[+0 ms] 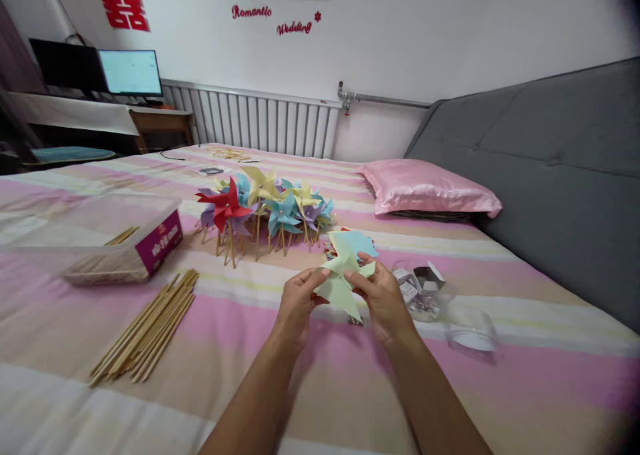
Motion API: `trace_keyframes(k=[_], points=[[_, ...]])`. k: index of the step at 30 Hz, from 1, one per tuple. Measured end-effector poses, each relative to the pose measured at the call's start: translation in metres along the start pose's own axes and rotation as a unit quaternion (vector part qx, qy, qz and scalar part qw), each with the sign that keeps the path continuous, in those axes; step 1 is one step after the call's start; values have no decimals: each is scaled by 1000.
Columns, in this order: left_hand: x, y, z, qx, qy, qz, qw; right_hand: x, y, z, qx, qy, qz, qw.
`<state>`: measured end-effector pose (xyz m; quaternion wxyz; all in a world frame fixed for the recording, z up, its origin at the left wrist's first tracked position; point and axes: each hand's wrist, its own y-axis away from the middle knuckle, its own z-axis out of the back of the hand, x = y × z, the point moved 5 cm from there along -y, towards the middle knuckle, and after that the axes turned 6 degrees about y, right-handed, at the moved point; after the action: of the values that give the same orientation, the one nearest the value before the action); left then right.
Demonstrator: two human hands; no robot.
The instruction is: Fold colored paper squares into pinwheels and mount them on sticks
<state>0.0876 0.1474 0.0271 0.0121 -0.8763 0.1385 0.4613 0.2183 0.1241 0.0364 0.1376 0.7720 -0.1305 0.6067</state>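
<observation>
A pale green paper pinwheel [342, 278] without a stick is held up over the bed by both hands. My left hand [300, 302] pinches its left side between thumb and fingers. On the other side, my right hand [383, 295] grips it, the thumb pressing near the folded centre. Behind the pinwheel lies a stack of coloured paper, with a light blue sheet [361, 243] on top. Small metallic pieces [355, 321] rest on the sheet just below the pinwheel.
Finished pinwheels [283, 214] on sticks stand clustered ahead. Left are loose wooden sticks [150, 328] and a clear plastic box [165, 232] holding more. A clear container [424, 308] with small boxes, a round clear lid [471, 332] and a pink pillow [430, 185] are right.
</observation>
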Motion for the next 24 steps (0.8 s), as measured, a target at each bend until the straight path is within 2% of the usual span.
trace_keyframes(k=[4,10,14,24], points=[[-6,3,-1,39,-64,29,997,0,-5,8,110,68,-40,991],[-1,6,-5,32,-120,45,991,-2,-2,6,162,89,-51,981],[1,4,-3,23,-135,39,990,1,1,3,166,108,-37,979],[2,2,0,13,-136,41,990,7,2,3,123,160,25,979]])
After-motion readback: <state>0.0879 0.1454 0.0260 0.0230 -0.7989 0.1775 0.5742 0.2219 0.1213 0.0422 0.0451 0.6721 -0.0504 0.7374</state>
